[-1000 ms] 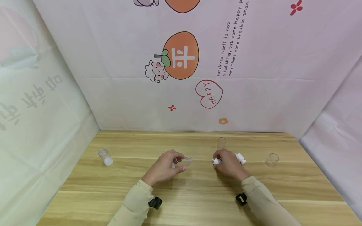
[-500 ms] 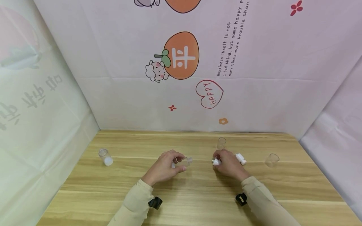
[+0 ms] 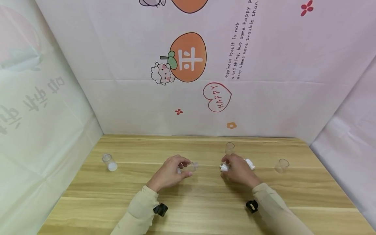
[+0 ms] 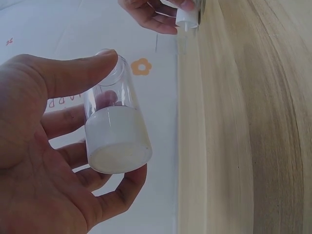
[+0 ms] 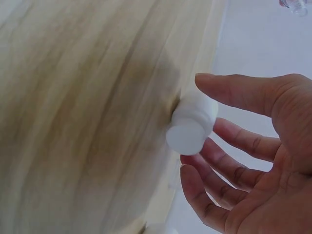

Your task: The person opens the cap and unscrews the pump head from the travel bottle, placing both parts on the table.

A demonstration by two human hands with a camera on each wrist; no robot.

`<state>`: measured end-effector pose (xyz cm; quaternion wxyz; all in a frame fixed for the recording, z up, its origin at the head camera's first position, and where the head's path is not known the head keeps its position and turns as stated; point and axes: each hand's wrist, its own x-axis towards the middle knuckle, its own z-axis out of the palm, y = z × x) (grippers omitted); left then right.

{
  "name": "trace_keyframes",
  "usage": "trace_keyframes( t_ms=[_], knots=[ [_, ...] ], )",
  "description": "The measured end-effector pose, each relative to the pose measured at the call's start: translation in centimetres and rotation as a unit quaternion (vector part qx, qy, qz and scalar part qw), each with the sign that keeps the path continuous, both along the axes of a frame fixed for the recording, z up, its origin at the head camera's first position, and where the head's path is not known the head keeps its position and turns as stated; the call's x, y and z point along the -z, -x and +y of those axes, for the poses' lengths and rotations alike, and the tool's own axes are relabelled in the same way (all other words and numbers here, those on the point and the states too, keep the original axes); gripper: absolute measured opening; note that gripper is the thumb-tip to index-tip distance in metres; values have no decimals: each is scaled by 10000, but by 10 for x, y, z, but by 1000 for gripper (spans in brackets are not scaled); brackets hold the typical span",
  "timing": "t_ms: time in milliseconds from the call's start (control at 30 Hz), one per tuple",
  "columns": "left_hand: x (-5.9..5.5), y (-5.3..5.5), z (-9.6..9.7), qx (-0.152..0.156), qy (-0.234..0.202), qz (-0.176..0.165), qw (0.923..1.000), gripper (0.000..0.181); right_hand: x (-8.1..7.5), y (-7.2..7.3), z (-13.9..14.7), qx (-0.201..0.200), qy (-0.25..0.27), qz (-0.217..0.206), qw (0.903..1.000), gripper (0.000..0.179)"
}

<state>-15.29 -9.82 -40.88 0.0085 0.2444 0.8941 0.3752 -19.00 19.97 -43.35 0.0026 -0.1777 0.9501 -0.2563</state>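
Observation:
My left hand point(image 3: 168, 173) holds a small clear bottle point(image 4: 119, 131) between thumb and fingers. Its lower part is white, and its narrow clear neck points right, toward the other hand, in the head view. My right hand point(image 3: 239, 169) pinches a white pump top point(image 5: 189, 127) by its sides, with a thin tip facing the bottle. A gap separates the pump top from the bottle's neck. Beyond the right hand lies a second white pump top point(image 3: 250, 164), partly hidden by that hand.
A clear bottle with a white base point(image 3: 110, 163) is at the table's left. One clear cap point(image 3: 230, 148) stands behind my right hand, another clear cap point(image 3: 282, 166) farther right. A printed cloth point(image 3: 132, 107) hangs behind the wooden table point(image 3: 199, 209).

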Motion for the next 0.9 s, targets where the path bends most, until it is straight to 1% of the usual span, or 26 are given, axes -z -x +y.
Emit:
trace_keyframes(
  t_ms=[133, 333, 500, 667, 900],
  knots=[
    [1, 3, -3, -109, -105, 17, 9999, 33, -4, -3, 5, -10, -41, 64, 10000, 45],
    [4, 8, -8, -322, -256, 77, 9991, 33, -6, -7, 14, -41, -7, 251, 9997, 45],
    [10, 13, -12, -636, -335, 71, 9974, 34, -7, -10, 20, -35, 96, 186, 9998, 48],
    [14, 19, -20, -983, -558, 64, 9936, 35, -12, -13, 22, 16, 153, 141, 9998, 49],
    [15, 26, -33, -1420, -976, -64, 9850, 36, -13, -16, 22, 48, 244, -17, 9997, 51]
  ],
)
